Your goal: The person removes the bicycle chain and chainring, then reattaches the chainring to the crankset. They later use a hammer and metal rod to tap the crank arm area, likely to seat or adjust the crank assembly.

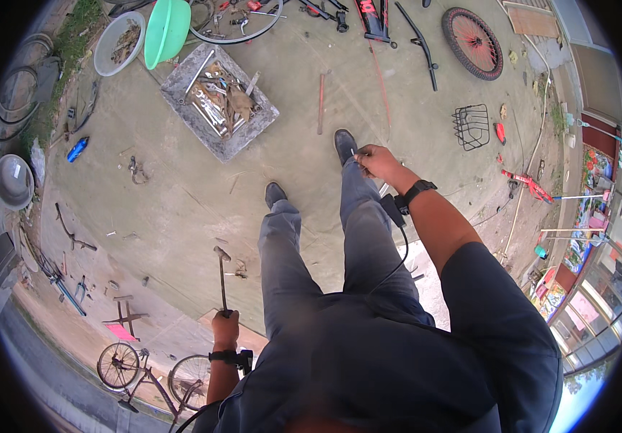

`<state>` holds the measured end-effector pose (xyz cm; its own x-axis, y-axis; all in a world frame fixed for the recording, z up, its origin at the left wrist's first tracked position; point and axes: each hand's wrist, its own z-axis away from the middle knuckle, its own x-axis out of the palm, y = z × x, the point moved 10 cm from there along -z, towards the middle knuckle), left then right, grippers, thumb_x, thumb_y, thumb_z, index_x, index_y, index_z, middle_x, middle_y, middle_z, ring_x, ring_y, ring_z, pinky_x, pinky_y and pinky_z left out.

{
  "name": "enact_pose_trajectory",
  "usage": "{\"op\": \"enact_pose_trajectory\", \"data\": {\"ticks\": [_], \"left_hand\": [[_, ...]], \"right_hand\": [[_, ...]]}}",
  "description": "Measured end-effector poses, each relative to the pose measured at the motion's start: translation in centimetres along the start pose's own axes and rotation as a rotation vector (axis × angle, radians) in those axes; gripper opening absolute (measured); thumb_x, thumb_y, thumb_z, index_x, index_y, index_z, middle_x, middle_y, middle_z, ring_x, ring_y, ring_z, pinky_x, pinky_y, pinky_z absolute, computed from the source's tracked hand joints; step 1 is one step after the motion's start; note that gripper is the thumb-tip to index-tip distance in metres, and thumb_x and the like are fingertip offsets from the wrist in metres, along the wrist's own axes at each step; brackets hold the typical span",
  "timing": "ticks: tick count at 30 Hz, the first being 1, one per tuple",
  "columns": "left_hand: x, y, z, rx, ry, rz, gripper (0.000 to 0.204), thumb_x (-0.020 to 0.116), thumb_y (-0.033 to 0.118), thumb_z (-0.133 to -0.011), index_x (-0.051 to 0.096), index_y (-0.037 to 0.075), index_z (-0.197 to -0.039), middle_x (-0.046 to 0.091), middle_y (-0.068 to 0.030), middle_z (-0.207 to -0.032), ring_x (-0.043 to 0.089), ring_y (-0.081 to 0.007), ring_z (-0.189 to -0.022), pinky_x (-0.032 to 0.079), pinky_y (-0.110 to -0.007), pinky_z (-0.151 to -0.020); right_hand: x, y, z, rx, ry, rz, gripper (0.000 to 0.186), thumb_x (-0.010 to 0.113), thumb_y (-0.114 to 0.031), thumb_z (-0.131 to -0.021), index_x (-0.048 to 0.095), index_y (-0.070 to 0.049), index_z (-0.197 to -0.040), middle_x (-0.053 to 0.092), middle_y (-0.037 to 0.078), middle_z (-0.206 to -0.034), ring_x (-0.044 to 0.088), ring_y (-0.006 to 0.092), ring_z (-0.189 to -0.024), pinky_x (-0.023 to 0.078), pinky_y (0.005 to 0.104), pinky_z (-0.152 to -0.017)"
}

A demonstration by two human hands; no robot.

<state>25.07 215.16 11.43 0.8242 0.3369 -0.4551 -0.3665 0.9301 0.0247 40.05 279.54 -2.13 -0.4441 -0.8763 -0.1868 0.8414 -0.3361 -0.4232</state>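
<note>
So the left hand (226, 328) is wrapped firmly round the handle of a hammer (223, 278), lower left of centre — the grip is right down at the end away from the head, I'd guess because that leaves the head free to swing. The head points up the frame, clear of the trouser leg beside it. The right hand (376, 162), a bit right of centre, is doing something way more delicate: fingertips pinched on a small pale piece (355, 152), probably because it's too little for a full fist. Can't tell what it is, the fingers cover most of it. It lines up with the right shoe (345, 144) in this view, though how high above it is hard to judge. Upper middle there's a grey tray (257, 133) with a heap of wrenches (210, 112) and scraps in it, which I reckon keeps loose metal in one spot within a step of the feet. Bulkier stuff just lies straight on the ground (303, 166) — a knobbly black tyre on a red-spoked wheel (471, 43) at upper right, a black wire basket (471, 128) below it, a red rod (321, 105) near the tray — presumably since none of that would fit in there anyway
</note>
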Motion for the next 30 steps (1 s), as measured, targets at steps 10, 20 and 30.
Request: {"op": "enact_pose_trajectory", "data": {"ticks": [10,20,30], "left_hand": [[11.5,-7.5,3.2,-0.274,-0.081,-0.345,0.039,0.07,0.032,-0.088,0.071,-0.007,-0.093,0.073,-0.0231,-0.084,0.071,-0.0353,-0.08,0.054,-0.046,-0.077],[19.0,-13.6,0.3,-0.638,-0.111,-0.074,0.037,0.069,0.029,-0.093,0.071,-0.003,-0.11,0.076,-0.0176,-0.098,0.073,-0.0287,-0.092,0.056,-0.04,-0.076],[25.1,-16.9,-0.8,-0.418,-0.041,0.278,0.023,0.064,0.025,-0.094,0.072,0.004,-0.099,0.074,-0.0197,-0.091,0.073,-0.0353,-0.089,0.058,-0.042,-0.074]], "right_hand": [[0.2,1.2,-26.4,0.1,0.02,0.117,0.027,0.071,-0.023,-0.096,0.068,0.001,-0.108,0.069,0.008,-0.082,0.068,0.0167,-0.06,0.055,0.0293,-0.053],[2.0,7.2,-46.9,0.086,0.155,0.426,0.036,0.073,-0.031,-0.094,0.067,0.003,-0.104,0.07,0.009,-0.08,0.069,0.0185,-0.063,0.054,0.0325,-0.056],[4.9,5.0,-42.6,0.083,-0.01,0.152,0.01,0.06,-0.01,-0.097,0.063,-0.001,-0.101,0.07,0.009,-0.086,0.068,0.0173,-0.068,0.05,0.0291,-0.055]]}}
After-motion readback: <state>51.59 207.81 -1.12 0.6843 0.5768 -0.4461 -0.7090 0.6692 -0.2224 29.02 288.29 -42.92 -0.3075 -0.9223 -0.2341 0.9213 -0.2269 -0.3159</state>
